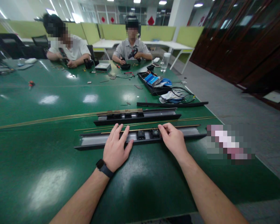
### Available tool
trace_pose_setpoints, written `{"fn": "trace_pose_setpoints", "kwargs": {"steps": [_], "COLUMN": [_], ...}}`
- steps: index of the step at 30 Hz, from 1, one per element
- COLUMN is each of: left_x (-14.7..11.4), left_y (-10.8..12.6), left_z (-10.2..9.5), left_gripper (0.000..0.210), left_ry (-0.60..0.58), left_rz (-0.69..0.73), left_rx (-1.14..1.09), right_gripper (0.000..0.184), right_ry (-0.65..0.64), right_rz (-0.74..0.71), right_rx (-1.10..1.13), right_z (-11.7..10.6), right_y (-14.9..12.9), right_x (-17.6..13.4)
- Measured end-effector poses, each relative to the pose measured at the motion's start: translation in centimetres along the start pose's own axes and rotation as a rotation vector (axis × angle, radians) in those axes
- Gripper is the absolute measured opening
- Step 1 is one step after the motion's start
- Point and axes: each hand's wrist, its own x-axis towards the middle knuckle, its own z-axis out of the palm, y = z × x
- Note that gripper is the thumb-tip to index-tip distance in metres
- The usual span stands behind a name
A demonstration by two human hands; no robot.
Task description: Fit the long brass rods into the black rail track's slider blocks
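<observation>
Office room: lime-green partitions (118, 32) and white workstations (107, 43) stand far beyond the near long black channel (144, 141); tall reddish-brown wooden cabinets (242, 43) rise beyond it to the right, over grey flooring (207, 81).
Glossy green desk (67, 174): surrounds the near channel, its smooth top catching pale patches of ceiling light.
Left hand (116, 147): laid across the near channel, left of its middle, grip wide, fingers spread.
Right hand (174, 140): at the near channel, right of its middle, grip narrow, thumb and forefinger pinching a thin brass-coloured rod (144, 129).
Black square blocks (141, 134): inside the near channel, between the hands.
Second long black channel (140, 119): just beyond the near channel, roughly parallel.
Shallow black tray (146, 86): farther beyond the near channel, to the right, holding a bright blue box (151, 78).
Two seated people: across from the near channel, one in a white shirt (78, 46), one with a dark power drill (133, 53).
</observation>
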Motion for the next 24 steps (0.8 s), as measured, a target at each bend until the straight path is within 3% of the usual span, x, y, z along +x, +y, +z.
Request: {"fn": "trace_pose_setpoints", "kwargs": {"steps": [5,15,24], "left_x": [0.02,0.05,-0.01], "left_y": [0.05,0.06,-0.01], "left_z": [-0.03,-0.09,-0.02], "left_gripper": [0.06,0.06,0.061], "left_ry": [0.007,-0.003,-0.004], "left_rz": [0.003,-0.002,-0.008], "left_rx": [-0.001,0.005,-0.016], "right_gripper": [0.037,0.045,0.037], "right_ry": [-0.014,-0.004,-0.024], "right_rz": [-0.015,0.011,-0.004], "right_rx": [0.021,-0.014,0.032], "right_z": [-0.13,0.03,-0.33], "right_y": [-0.13,0.08,-0.46], "right_x": [-0.08,0.02,-0.11]}}
